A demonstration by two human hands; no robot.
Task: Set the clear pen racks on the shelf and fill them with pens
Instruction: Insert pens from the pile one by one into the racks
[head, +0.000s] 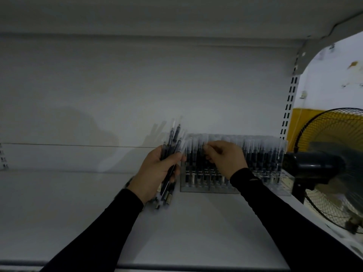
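Right, clear pen rack point(233, 169) sits on the white shelf point(78, 209) w/ pens upright in it, my right hand point(225, 160) pinching one pen's cap point(205, 141) at its left end, left hand point(155, 173) just beside, gripping a pen bundle point(172, 154); fan point(330, 169) off to the right.

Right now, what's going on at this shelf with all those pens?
A person is stocking a clear pen rack that stands on the white shelf. The left hand grips a bundle of pens, while the right hand pinches the top of one pen at the rack's left part. The rack already holds many upright pens. A fan stands just to the right.
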